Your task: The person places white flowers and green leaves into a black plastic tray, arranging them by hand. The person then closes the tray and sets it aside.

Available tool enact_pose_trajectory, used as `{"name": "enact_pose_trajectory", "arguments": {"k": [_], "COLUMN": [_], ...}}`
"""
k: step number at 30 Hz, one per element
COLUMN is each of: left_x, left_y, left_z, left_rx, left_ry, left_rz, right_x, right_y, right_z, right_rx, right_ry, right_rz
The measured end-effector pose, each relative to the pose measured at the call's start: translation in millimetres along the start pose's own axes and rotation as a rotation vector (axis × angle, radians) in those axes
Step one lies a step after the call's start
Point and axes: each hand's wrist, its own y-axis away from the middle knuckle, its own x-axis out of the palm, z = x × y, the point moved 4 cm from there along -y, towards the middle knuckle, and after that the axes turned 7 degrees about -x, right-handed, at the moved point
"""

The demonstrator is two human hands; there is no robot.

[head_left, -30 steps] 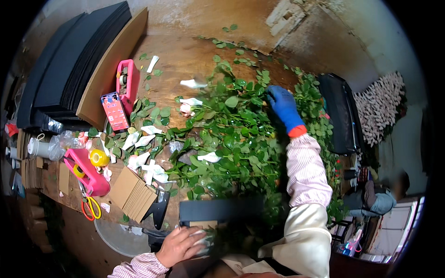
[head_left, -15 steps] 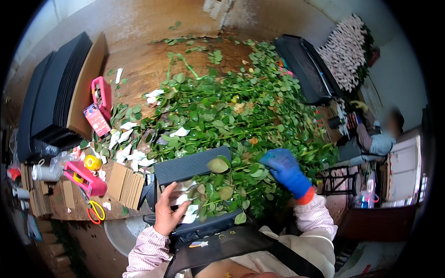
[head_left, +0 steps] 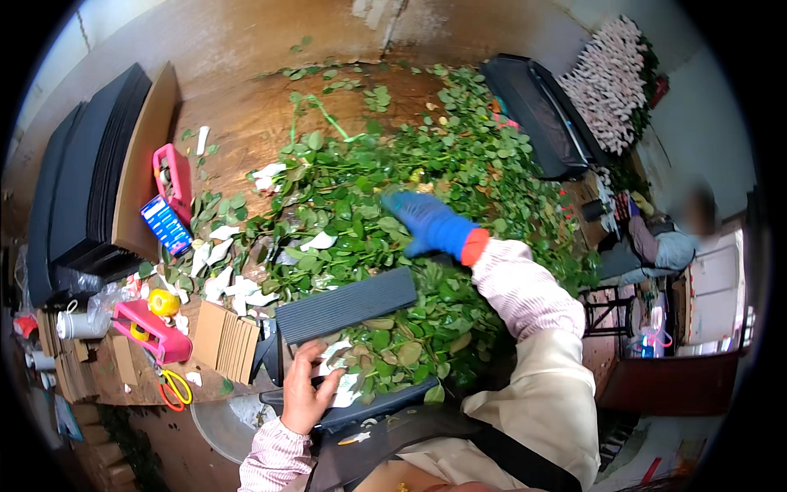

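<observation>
The leafy bunch (head_left: 402, 357) lies nearest the person's body, its long axis running left to right, white-wrapped heads (head_left: 346, 387) at the left. The bare left hand (head_left: 305, 392) is nearer, touching those heads; whether its curved grip pinches them, I cannot tell. Beyond the dark ridged board (head_left: 348, 305), the gloved right hand (head_left: 426, 224), thumb spread from fingers, reaches over the larger leafy pile (head_left: 352, 180) on the worktop (head_left: 246, 107).

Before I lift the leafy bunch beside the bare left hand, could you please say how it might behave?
The leafy bunch would likely snag, since its leaves overlap densely. The outer leaves would probably flop, as one droops at the black edge.
</observation>
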Motion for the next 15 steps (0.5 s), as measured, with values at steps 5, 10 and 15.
{"name": "enact_pose_trajectory", "arguments": {"k": [5,10,15], "left_x": [-1.0,-1.6,-5.5], "left_y": [-2.5,1.0,-3.6], "left_z": [3.9,11.5,3.6], "left_rx": [-0.054,-0.066,-0.067], "left_ry": [0.031,0.011,0.0], "left_rz": [0.014,-0.003,0.045], "right_x": [67.7,-95.0,-126.6], "right_y": [-32.3,-57.8,-20.6], "right_z": [-22.3,-13.3,-45.3], "right_rx": [0.082,0.03,0.049], "right_ry": [0.067,0.273,0.348], "right_rz": [0.132,-0.248,-0.224]}}
